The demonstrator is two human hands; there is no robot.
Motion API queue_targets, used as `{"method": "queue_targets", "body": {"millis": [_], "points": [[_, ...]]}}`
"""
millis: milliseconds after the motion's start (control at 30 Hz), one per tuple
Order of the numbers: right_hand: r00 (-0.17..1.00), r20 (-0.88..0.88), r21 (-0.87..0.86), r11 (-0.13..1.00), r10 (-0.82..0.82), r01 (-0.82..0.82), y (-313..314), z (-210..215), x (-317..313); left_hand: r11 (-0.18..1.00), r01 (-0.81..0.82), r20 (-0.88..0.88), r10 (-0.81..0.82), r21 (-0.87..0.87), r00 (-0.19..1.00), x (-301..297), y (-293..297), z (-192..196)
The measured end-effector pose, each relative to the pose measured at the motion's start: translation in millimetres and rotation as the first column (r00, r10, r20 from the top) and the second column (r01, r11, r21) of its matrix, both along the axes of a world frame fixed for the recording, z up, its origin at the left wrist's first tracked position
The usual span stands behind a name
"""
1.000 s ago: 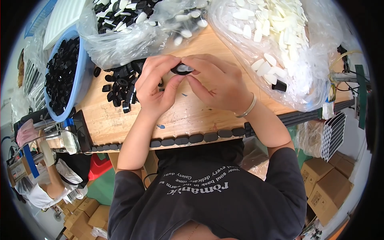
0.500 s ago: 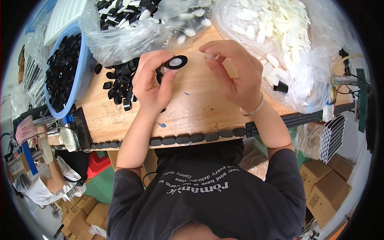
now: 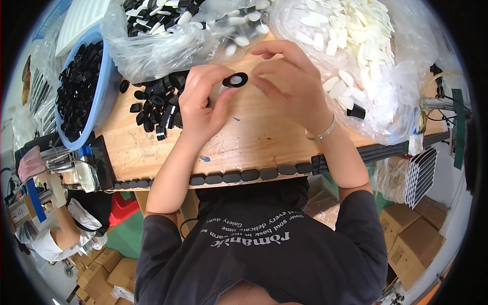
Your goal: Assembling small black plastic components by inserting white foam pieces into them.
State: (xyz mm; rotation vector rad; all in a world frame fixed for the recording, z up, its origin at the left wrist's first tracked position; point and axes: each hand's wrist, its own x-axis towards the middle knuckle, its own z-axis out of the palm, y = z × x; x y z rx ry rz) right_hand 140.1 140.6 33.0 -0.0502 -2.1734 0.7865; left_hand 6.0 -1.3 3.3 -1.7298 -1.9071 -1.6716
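Observation:
My left hand (image 3: 203,99) pinches a black oval cap (image 3: 243,77) between thumb and fingers, its pale white centre turned up toward me. Just to the right, my right hand (image 3: 297,84) is raised with index finger and thumb apart. Its thumb side comes close to the cap; motion blur hides whether they touch. Nothing shows clearly in its fingers. Beside and partly behind my left hand lies a loose pile of black caps (image 3: 157,104). Several flat white rounded pieces (image 3: 338,87) lie right of my right hand, near a black cap with a white piece (image 3: 357,111).
A blue basin (image 3: 104,104) full of black caps stands at the left. Clear plastic bags hold mixed black and white pieces (image 3: 152,20) and white pieces (image 3: 356,35). Black padding (image 3: 231,177) lines the table's front edge. Another person's arm (image 3: 66,223) shows at lower left.
My left hand has shifted right with the black cap. My right hand has come closer to it; the small pale thing between its fingertips no longer shows.

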Motion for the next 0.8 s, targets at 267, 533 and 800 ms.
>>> {"method": "queue_targets", "body": {"millis": [267,533,800], "points": [[0.996,0.041,0.149,0.986,0.076,-0.081,-2,-3,-1,0.999,0.037,-0.152,-0.041,-0.029,0.988,6,1,8],[0.998,0.016,0.317,0.946,0.067,-0.069,-3,-8,-6,0.999,0.024,-0.169,-0.020,0.023,0.985,9,4,8],[0.990,0.021,0.052,0.989,0.137,-0.138,-2,-11,-4,1.000,0.009,-0.152,-0.005,0.025,0.988,8,3,8]]}}
